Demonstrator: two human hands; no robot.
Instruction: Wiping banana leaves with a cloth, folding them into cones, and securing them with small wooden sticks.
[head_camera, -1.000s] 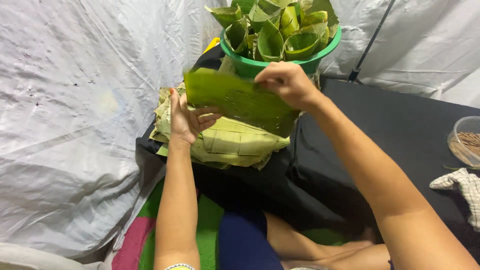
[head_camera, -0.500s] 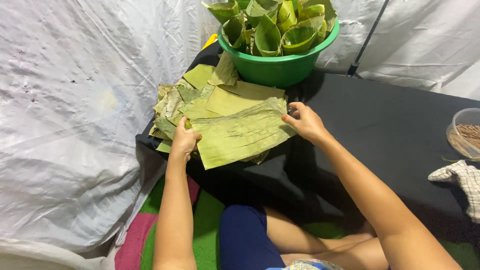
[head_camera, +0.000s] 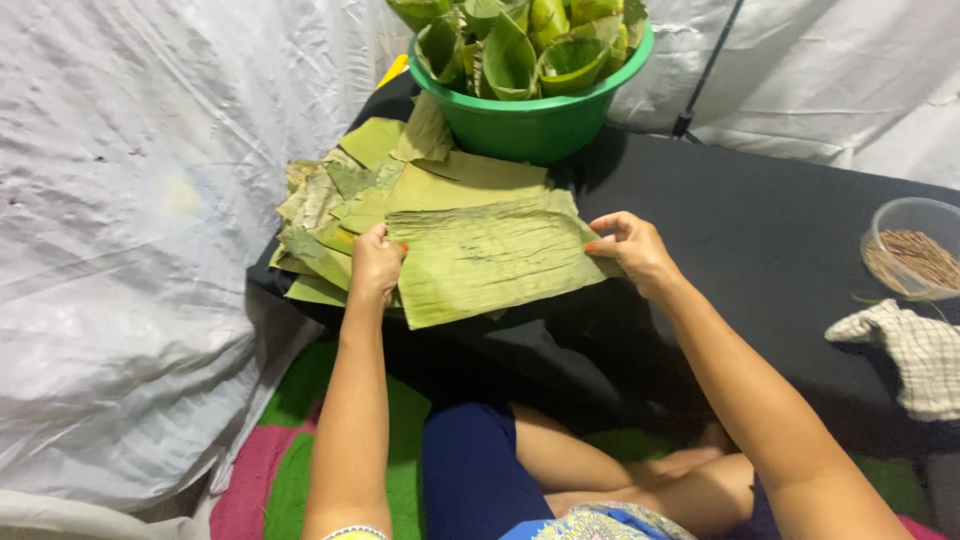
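A flat rectangular piece of banana leaf (head_camera: 495, 262) is stretched between both hands above a pile of cut banana leaves (head_camera: 345, 205) on a black table (head_camera: 760, 250). My left hand (head_camera: 376, 265) pinches the leaf's left edge. My right hand (head_camera: 632, 250) pinches its right edge. Behind the pile stands a green plastic basin (head_camera: 535, 115) filled with several leaves rolled into cones (head_camera: 510, 50).
A clear bowl of thin brown sticks (head_camera: 912, 258) sits at the table's right, with a checked cloth (head_camera: 915, 345) in front of it. White plastic sheeting (head_camera: 130, 200) covers the left and back. My crossed legs rest on a green and pink mat (head_camera: 290, 470).
The leaf was held up near the basin by my right hand a second ago. It has come down and toward me, and is now spread flat between both hands.
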